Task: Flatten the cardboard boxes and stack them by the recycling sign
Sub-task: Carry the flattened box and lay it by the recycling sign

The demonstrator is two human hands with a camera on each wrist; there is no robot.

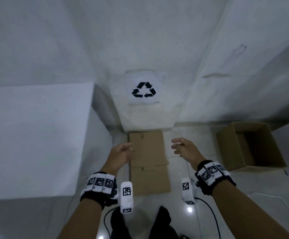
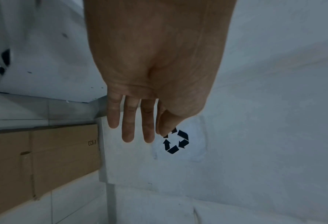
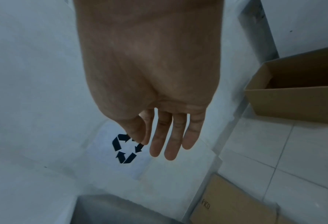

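Observation:
A flattened brown cardboard box [image 1: 149, 163] lies on the tiled floor, against the wall under the black recycling sign [image 1: 143, 90]. The same flat box [image 2: 44, 159] shows in the left wrist view, and its corner [image 3: 234, 204] in the right wrist view. To the right an open, unflattened box [image 1: 250, 145] stands on the floor, also seen as the open box [image 3: 301, 97]. My left hand [image 1: 123, 152] hovers over the flat box's left edge and my right hand [image 1: 181, 147] just off its right edge. Both hold nothing, with straight fingers [image 2: 128, 124] and fingers [image 3: 170, 136].
A large white block [image 1: 37, 135] stands at the left, close beside the flat box. White walls meet in a corner behind the sign. My dark feet [image 1: 140, 225] and a black cable [image 1: 209, 214] are on the glossy tiles below.

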